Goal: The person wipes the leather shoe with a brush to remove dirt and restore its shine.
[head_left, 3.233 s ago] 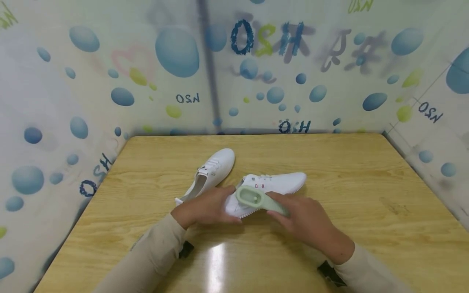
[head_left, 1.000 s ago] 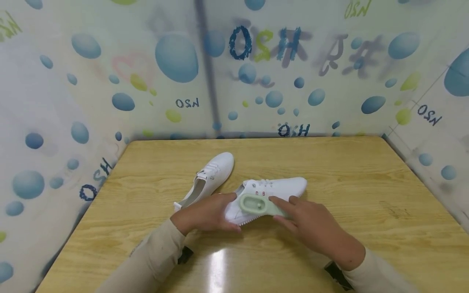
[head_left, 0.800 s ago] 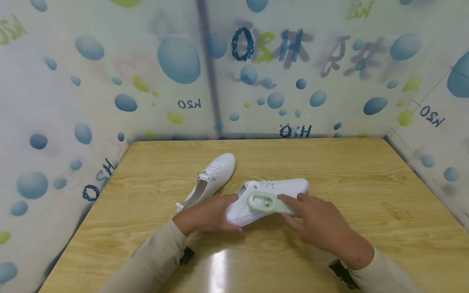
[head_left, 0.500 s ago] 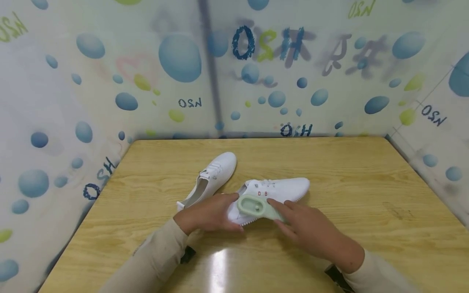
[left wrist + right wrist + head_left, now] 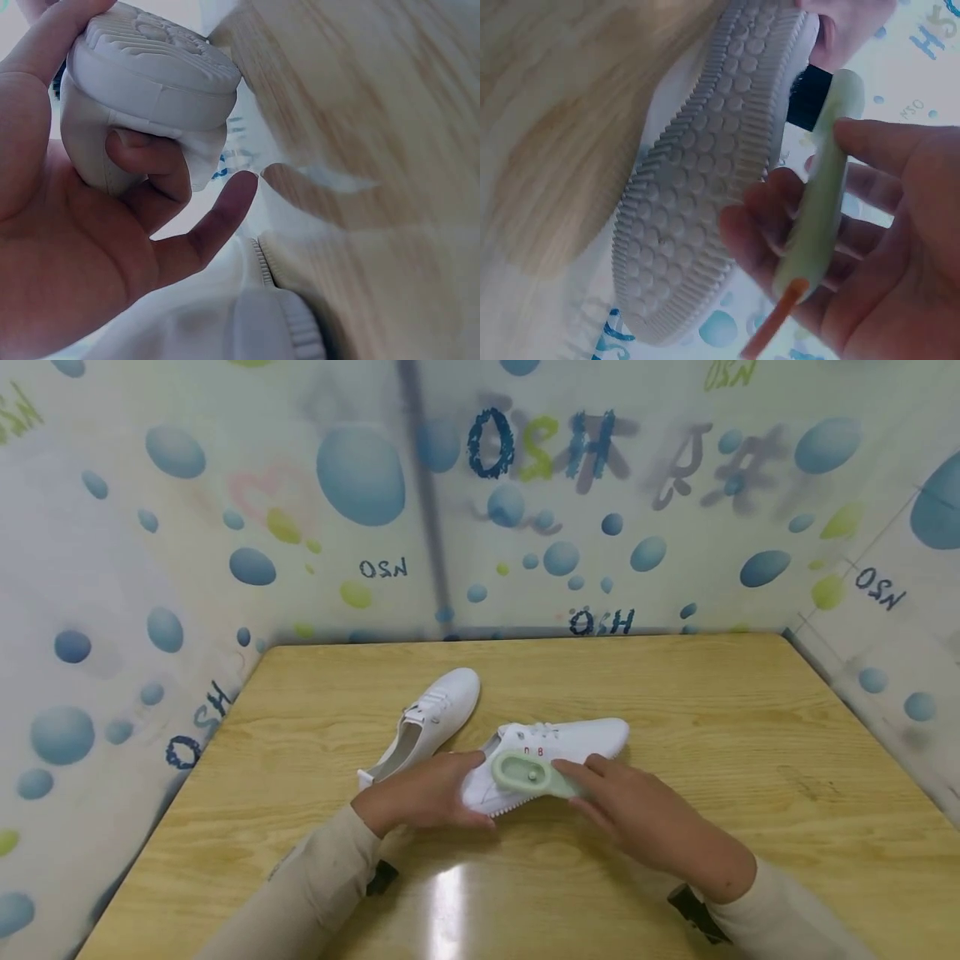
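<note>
In the head view a white shoe (image 5: 585,739) with small red letters is tilted on its side, toe to the right. My left hand (image 5: 431,789) grips its heel; the left wrist view shows the fingers of that hand (image 5: 112,210) curled round the heel (image 5: 150,90). My right hand (image 5: 648,814) holds a pale green brush (image 5: 525,774) by its handle, its head over the shoe's side near the heel. In the right wrist view dark bristles (image 5: 808,97) face the shoe, beside its studded sole (image 5: 697,172), and the right hand (image 5: 870,217) wraps the handle (image 5: 821,217).
A second white shoe (image 5: 442,706) stands upright on the wooden table (image 5: 712,710), behind and left of the held one, close to the left hand. An orange strip (image 5: 776,322) hangs at the brush handle's end. A patterned wall covering (image 5: 562,518) stands behind the table.
The brush has shifted back and forth along the shoe's side, right and then left, and now sits slightly right of where it was half a second ago. The left hand keeps its grip on the heel.
</note>
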The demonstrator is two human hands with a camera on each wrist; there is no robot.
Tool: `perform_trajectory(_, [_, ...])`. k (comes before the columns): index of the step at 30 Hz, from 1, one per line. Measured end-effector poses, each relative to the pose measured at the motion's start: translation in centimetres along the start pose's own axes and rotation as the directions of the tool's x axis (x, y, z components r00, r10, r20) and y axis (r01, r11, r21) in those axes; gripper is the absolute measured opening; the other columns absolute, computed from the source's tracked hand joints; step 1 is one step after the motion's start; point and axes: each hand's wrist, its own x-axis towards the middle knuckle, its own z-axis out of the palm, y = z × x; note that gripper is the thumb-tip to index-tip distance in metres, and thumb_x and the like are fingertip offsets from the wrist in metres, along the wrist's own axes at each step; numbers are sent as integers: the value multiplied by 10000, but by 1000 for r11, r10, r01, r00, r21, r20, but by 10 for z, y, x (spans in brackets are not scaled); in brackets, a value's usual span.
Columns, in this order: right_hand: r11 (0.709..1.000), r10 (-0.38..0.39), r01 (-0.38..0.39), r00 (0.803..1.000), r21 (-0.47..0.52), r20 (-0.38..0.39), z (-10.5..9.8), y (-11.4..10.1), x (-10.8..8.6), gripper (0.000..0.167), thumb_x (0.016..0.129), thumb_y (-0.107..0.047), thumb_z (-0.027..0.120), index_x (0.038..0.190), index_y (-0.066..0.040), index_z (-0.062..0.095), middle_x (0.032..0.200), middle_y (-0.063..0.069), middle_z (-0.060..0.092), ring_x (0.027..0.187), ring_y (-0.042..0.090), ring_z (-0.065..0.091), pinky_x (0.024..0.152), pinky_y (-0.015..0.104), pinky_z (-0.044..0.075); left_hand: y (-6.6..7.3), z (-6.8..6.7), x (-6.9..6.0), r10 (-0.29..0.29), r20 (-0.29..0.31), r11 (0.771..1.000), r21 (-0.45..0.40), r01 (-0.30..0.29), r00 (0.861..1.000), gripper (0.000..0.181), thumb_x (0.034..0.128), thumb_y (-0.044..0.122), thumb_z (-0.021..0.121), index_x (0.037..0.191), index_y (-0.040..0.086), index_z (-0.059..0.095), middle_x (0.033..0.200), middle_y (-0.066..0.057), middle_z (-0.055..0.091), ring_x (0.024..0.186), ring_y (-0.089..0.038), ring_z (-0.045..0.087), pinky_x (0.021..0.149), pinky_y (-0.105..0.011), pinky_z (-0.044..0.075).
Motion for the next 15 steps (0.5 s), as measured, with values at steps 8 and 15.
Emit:
perform_trajectory(8, [997, -81, 81, 997, 4, -5, 7, -3, 0, 467, 962, -241, 665, 1415, -224, 552, 988, -16, 608, 757, 54, 481, 614, 221, 440, -3, 3, 0, 14, -5, 999, -37, -14, 1000, 486, 756, 374, 868, 1074, 151, 577, 902, 72, 613, 778, -77, 561, 709, -238, 477])
perform_trajectory(15, [1000, 21, -20, 999, -23, 25, -7, 6, -1, 470, 974, -208, 652, 1431, -209, 542, 959, -8, 592, 711, 43, 452, 592, 216, 415, -4, 3, 0, 11, -3, 1000, -5, -11, 1000, 495, 752, 397, 861, 1057, 146, 564, 860, 67, 579, 756, -79, 541, 687, -242, 464])
